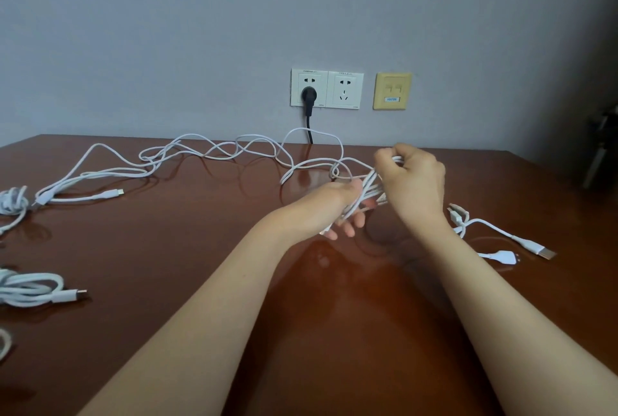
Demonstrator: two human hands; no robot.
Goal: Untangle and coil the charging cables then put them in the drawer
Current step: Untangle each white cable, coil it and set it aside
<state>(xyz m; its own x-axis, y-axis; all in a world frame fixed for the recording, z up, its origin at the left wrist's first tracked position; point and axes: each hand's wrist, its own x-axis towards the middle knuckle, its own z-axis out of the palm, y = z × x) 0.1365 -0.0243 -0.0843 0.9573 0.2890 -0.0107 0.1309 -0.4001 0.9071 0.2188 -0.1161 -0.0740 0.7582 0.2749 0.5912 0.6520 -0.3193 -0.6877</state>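
A long white charging cable (pixel 214 151) snakes in loose tangled loops across the far half of the brown table (pixel 187 248), ending in a plug at the left. Its right part is gathered into a small bundle (pixel 369 189) between my hands. My left hand (pixel 344 208) holds the lower end of that bundle, fingers curled round the strands. My right hand (pixel 413 181) grips the upper end, fist closed on the loops. The drawer is not in view.
Coiled white cables (pixel 30 290) lie at the left edge, another bundle (pixel 13 201) above them. Loose white plugs and a short cable (pixel 495 235) lie right of my right hand. Wall sockets (pixel 326 89) with a black plug sit behind the table.
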